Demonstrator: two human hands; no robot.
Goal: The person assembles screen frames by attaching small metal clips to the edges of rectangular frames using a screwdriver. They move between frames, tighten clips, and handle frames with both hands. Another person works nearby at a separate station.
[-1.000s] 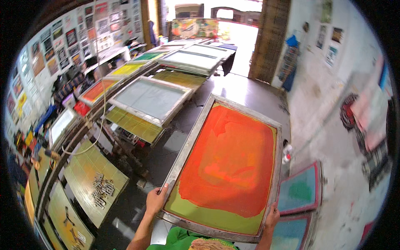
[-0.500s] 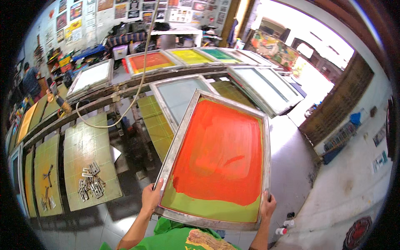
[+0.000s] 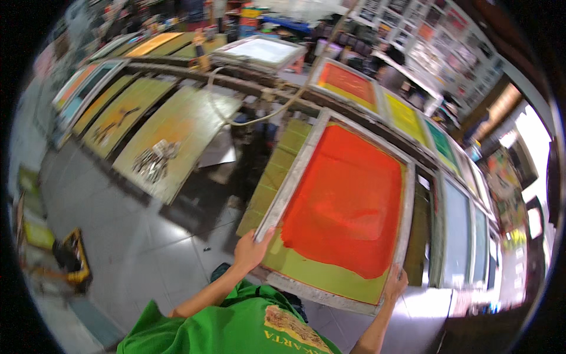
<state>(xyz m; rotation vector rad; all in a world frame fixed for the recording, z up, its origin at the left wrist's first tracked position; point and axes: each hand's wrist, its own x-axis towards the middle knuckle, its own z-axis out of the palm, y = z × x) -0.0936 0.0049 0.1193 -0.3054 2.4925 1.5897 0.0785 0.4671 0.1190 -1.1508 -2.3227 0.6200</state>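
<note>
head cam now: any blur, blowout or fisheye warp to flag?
Head view: the screen frame and both hands on it, left hand and right hand, read fairly sharp; the floor and the left rim are smeared; the doorway at right is blown out white; the straight table rail bows, with black vignette at the corners.

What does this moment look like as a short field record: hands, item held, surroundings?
Setting: print workshop, tiled floor
Left hand: grips the left rail of the screen frame near its lower corner
Right hand: grips the lower right corner of the same frame
Held item: large screen frame, mesh orange with a yellow-green band at the near end
Nearby: long printing tables with printed sheets, more framed screens in a row, a hanging hose
Clothing: green shirt
</note>
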